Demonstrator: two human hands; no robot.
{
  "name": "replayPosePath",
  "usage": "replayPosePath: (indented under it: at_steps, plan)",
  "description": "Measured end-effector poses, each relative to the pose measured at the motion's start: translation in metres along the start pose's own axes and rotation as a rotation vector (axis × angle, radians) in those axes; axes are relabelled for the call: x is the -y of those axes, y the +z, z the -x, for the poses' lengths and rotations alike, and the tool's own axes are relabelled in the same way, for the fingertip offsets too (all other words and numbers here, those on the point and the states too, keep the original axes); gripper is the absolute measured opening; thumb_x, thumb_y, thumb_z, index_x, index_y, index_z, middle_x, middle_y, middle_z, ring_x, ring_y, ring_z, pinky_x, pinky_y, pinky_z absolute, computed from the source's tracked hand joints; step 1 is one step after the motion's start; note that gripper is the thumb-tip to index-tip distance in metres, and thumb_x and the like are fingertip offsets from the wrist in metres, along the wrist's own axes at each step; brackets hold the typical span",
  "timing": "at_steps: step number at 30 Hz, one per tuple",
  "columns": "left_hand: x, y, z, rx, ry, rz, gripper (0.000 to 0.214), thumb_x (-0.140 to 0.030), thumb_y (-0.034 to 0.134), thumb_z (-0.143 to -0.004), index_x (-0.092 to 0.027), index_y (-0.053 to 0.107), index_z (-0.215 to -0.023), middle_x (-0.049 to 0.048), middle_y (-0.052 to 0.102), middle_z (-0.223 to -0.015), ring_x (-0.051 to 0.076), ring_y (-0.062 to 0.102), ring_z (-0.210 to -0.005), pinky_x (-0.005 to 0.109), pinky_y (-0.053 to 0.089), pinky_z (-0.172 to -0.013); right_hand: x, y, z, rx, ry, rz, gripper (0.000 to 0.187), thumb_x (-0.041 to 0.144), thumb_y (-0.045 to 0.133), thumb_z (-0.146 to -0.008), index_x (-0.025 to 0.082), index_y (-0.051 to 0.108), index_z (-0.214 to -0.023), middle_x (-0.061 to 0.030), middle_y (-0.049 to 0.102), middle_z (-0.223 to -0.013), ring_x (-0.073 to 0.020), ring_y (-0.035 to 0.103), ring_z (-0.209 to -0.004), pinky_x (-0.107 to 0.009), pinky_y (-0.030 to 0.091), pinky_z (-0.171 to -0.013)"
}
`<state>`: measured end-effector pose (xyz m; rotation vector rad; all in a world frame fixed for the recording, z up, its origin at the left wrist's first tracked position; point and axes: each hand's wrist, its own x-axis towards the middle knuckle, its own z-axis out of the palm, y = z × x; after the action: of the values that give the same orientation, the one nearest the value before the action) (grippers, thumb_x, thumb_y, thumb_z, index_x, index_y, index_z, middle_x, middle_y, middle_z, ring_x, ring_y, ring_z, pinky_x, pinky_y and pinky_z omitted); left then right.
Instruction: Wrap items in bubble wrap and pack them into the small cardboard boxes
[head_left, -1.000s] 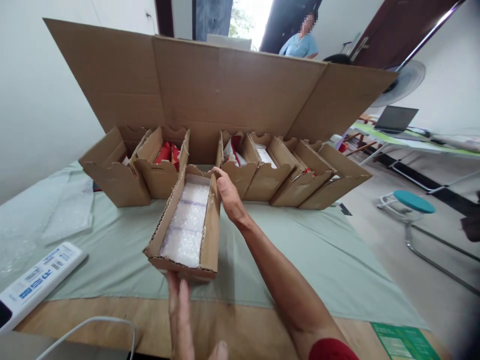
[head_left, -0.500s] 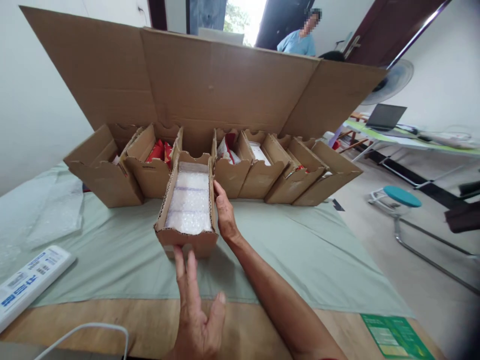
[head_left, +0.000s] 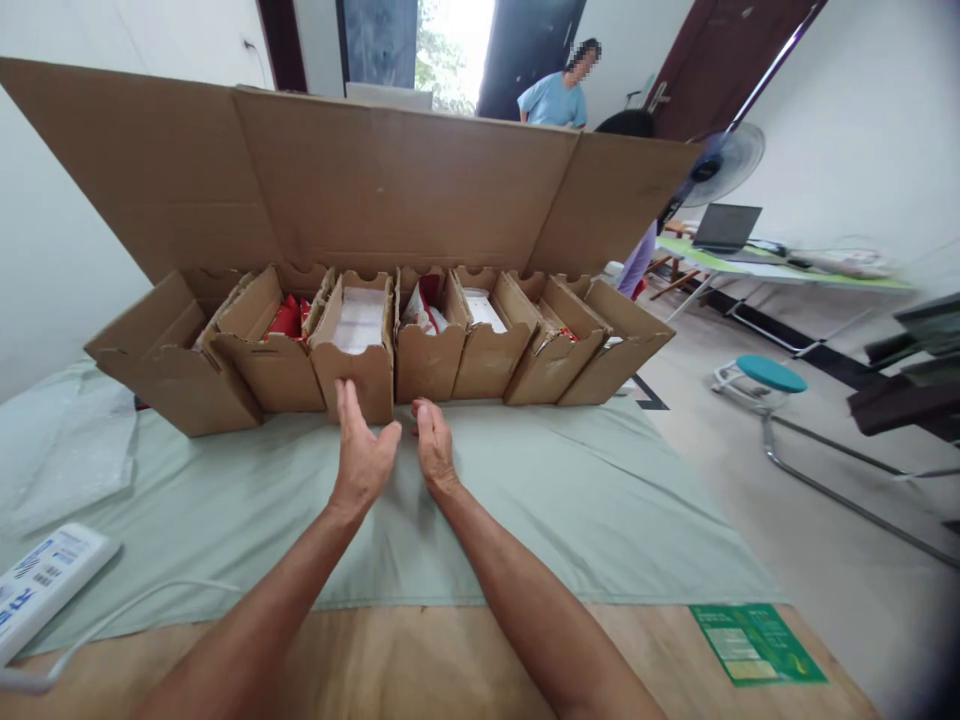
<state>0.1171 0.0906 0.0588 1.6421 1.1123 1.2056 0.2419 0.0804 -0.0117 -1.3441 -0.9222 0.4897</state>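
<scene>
A narrow cardboard box [head_left: 358, 345] lined with white bubble wrap stands in the row of small open cardboard boxes [head_left: 480, 340] in front of the big carton flap [head_left: 375, 185]. My left hand [head_left: 360, 452] is open, its fingers stretched toward the front wall of that box, fingertips at or just short of it. My right hand [head_left: 432, 442] is beside it, fingers loosely curled, holding nothing, just before the neighbouring box [head_left: 426, 350]. Red and white packets show in some of the other boxes.
A green cloth [head_left: 570, 500] covers the wooden table. A white device with a cable [head_left: 41, 590] lies at the left, a sheet of bubble wrap [head_left: 67, 450] behind it, a green card [head_left: 757, 645] at the right front. A person stands in the far doorway. A stool and a fan stand to the right.
The bubble-wrap-lined box has gone from the cloth near me back into the gap in the row. Both hands came off its sides and now sit at its front.
</scene>
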Motion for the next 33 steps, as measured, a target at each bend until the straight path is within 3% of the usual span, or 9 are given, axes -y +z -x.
replayPosePath:
  at_steps: [4, 7, 10, 13, 15, 19, 26, 29, 33]
  plan:
    - [0.005, 0.007, -0.032, 0.043, -0.006, -0.009, 0.098, -0.022, 0.062, -0.077, -0.011, 0.014, -0.163, 0.0197, 0.005, -0.174, 0.033, 0.011, -0.161, 0.053, 0.017, -0.129, -0.003, -0.001, 0.000, 0.018, 0.002, 0.013, 0.049, 0.058, 0.042, -0.099, 0.021, 0.069, -0.117, -0.0121, 0.068, -0.130, -0.0259, 0.062, -0.121, -0.039, 0.054, -0.095]
    - [0.004, 0.007, -0.029, 0.096, 0.008, -0.037, 0.093, -0.022, 0.060, -0.078, -0.011, 0.020, -0.162, 0.0194, 0.016, -0.173, 0.031, 0.015, -0.160, 0.051, 0.017, -0.129, -0.004, -0.002, -0.001, 0.021, 0.003, 0.023, 0.050, 0.058, 0.042, -0.098, 0.020, 0.069, -0.116, -0.0122, 0.069, -0.128, -0.0257, 0.064, -0.117, -0.038, 0.054, -0.092]
    - [0.004, -0.005, 0.011, 0.189, 0.049, -0.083, 0.081, -0.023, 0.061, -0.078, -0.012, 0.040, -0.155, 0.0203, 0.031, -0.168, 0.033, 0.025, -0.157, 0.055, 0.022, -0.128, -0.003, -0.003, -0.002, 0.021, 0.005, 0.038, 0.048, 0.057, 0.041, -0.098, 0.020, 0.069, -0.111, -0.0107, 0.073, -0.118, -0.0246, 0.066, -0.109, -0.038, 0.054, -0.090]
    - [0.015, -0.028, 0.080, 0.320, 0.099, -0.142, 0.060, -0.022, 0.068, -0.074, -0.018, 0.066, -0.134, 0.0184, 0.058, -0.150, 0.040, 0.044, -0.147, 0.065, 0.032, -0.121, 0.003, -0.002, 0.000, 0.045, -0.008, 0.055, 0.040, 0.053, 0.047, -0.095, 0.021, 0.070, -0.101, -0.0078, 0.076, -0.101, -0.0234, 0.068, -0.097, -0.038, 0.054, -0.090]
    - [0.029, -0.046, 0.124, 0.424, 0.288, -0.368, 0.051, -0.022, 0.064, -0.082, -0.024, 0.067, -0.133, 0.0151, 0.054, -0.155, 0.040, 0.040, -0.150, 0.068, 0.039, -0.116, 0.011, 0.000, 0.004, 0.083, -0.029, 0.063, 0.031, 0.047, 0.052, -0.092, 0.021, 0.069, -0.096, -0.0066, 0.075, -0.095, -0.0224, 0.069, -0.092, -0.037, 0.054, -0.088]
    - [0.050, -0.068, 0.170, 0.305, 0.465, -0.621, 0.042, -0.021, 0.060, -0.090, -0.020, 0.065, -0.132, 0.0173, 0.048, -0.158, 0.037, 0.038, -0.151, 0.060, 0.050, -0.110, 0.042, 0.018, 0.010, 0.206, -0.074, 0.070, 0.025, 0.038, 0.055, -0.090, 0.022, 0.069, -0.102, -0.0048, 0.076, -0.090, -0.0196, 0.070, -0.084, -0.033, 0.055, -0.081]
    - [0.047, -0.071, 0.165, 0.168, 0.468, -0.523, 0.036, -0.019, 0.058, -0.091, -0.016, 0.065, -0.126, 0.0183, 0.049, -0.157, 0.036, 0.035, -0.153, 0.053, 0.054, -0.109, 0.132, 0.100, -0.034, 0.502, -0.361, 0.421, 0.061, 0.024, 0.055, -0.089, 0.026, 0.048, -0.149, 0.0037, 0.071, -0.079, -0.0152, 0.062, -0.066, -0.030, 0.050, -0.077]
    - [0.050, -0.071, 0.166, 0.084, 0.427, -0.440, 0.040, -0.020, 0.057, -0.093, -0.019, 0.061, -0.132, 0.0178, 0.051, -0.155, 0.036, 0.038, -0.151, 0.054, 0.054, -0.109, 0.152, 0.135, -0.061, 0.476, -0.340, 0.648, 0.046, 0.020, 0.058, -0.087, 0.024, 0.064, -0.132, 0.0010, 0.071, -0.076, -0.0196, 0.064, -0.072, -0.032, 0.049, -0.079]
    - [0.052, -0.074, 0.170, -0.035, 0.310, -0.274, 0.065, -0.019, 0.048, -0.098, -0.026, 0.029, -0.160, 0.0166, 0.036, -0.165, 0.034, 0.033, -0.154, 0.058, 0.049, -0.113, 0.155, 0.152, -0.064, 0.455, -0.316, 0.677, 0.019, 0.019, 0.054, -0.092, 0.024, 0.072, -0.089, -0.0014, 0.072, -0.072, -0.0222, 0.068, -0.079, -0.030, 0.049, -0.077]
